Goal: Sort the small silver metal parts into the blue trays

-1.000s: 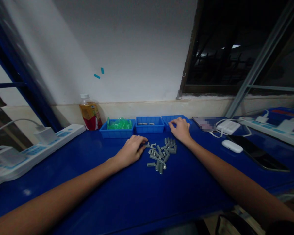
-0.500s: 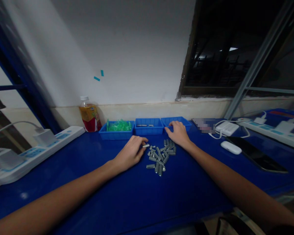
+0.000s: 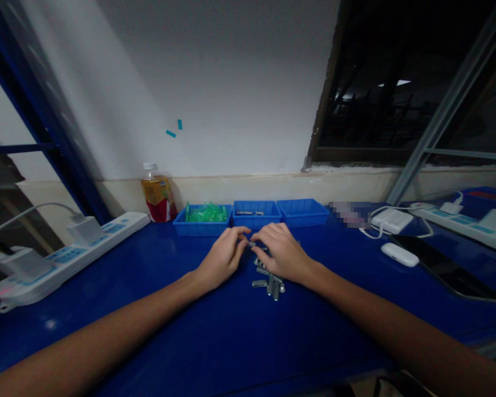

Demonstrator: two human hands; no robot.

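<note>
My left hand [image 3: 221, 256] is closed in a pinch on a small silver metal cylinder [image 3: 251, 243] above the blue table. From the other side, the curled thumb and fingers of my right hand [image 3: 283, 251] close round the free end of the same cylinder. What else those fingertips hold, if anything, is too small to tell. Beneath and in front of my right hand lies a pile of grey metal cylinders [image 3: 274, 286] with small screw-like pieces among them. That hand covers much of the pile.
Along the wall stand three blue trays: one with green plastic [image 3: 202, 230], a middle one [image 3: 256, 221] with several metal cylinders, and a right one [image 3: 303, 219]. A drink bottle [image 3: 157, 198] and power strip [image 3: 119, 223] are left; a phone [image 3: 446, 270] and white case [image 3: 400, 255] are right.
My right hand has come from the right tray's front edge leftward and nearer, to meet my left hand at the cylinder. The left hand keeps its hold. The view has shifted slightly.
</note>
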